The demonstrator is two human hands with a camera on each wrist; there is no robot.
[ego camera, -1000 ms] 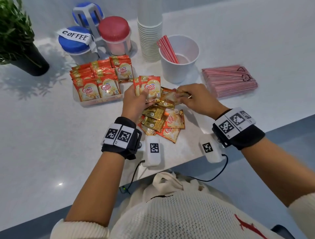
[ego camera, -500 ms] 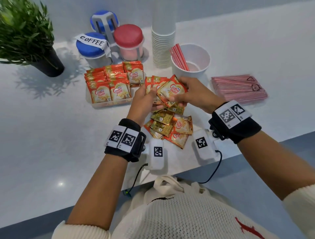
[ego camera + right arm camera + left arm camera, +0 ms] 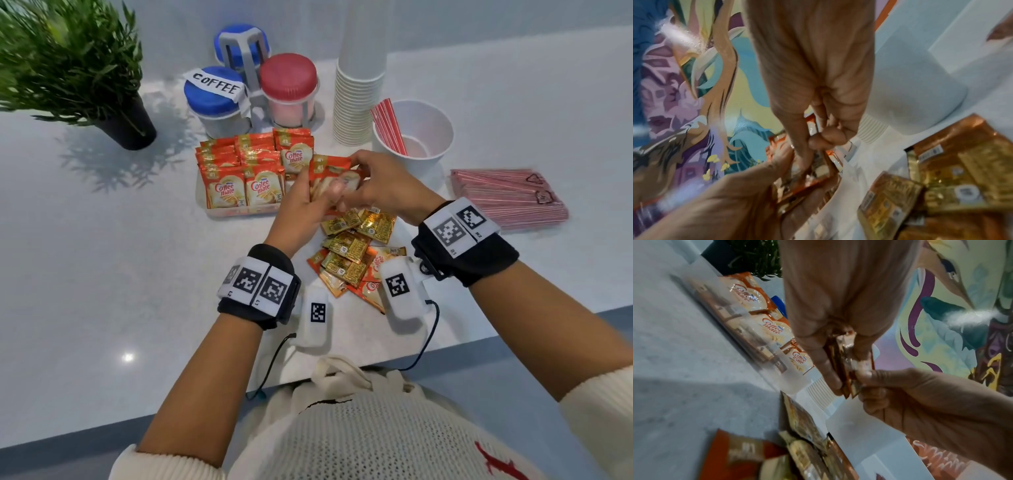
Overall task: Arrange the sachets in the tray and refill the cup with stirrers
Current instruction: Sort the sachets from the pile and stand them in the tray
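Observation:
A small stack of orange Coffee-mate sachets (image 3: 330, 171) stands upright in my left hand (image 3: 320, 193), pinched between thumb and fingers just right of the tray (image 3: 239, 215). My right hand (image 3: 354, 185) pinches the same stack from the right. In the left wrist view the sachets (image 3: 847, 374) sit edge-on between both hands. The tray holds rows of upright sachets (image 3: 260, 186). Loose sachets (image 3: 352, 253) lie in a pile under my wrists. The white cup (image 3: 442, 150) holds a few red stirrers (image 3: 388, 125).
A wrapped pack of red stirrers (image 3: 507, 197) lies right of the cup. A tall stack of paper cups (image 3: 359, 99), lidded jars (image 3: 215, 102) and a potted plant (image 3: 78, 68) stand at the back. The table edge runs close under my forearms.
My right hand lifted a sachet off the pile and brought it against the stack in my left hand. Both hands now hold the stack, higher and nearer the tray.

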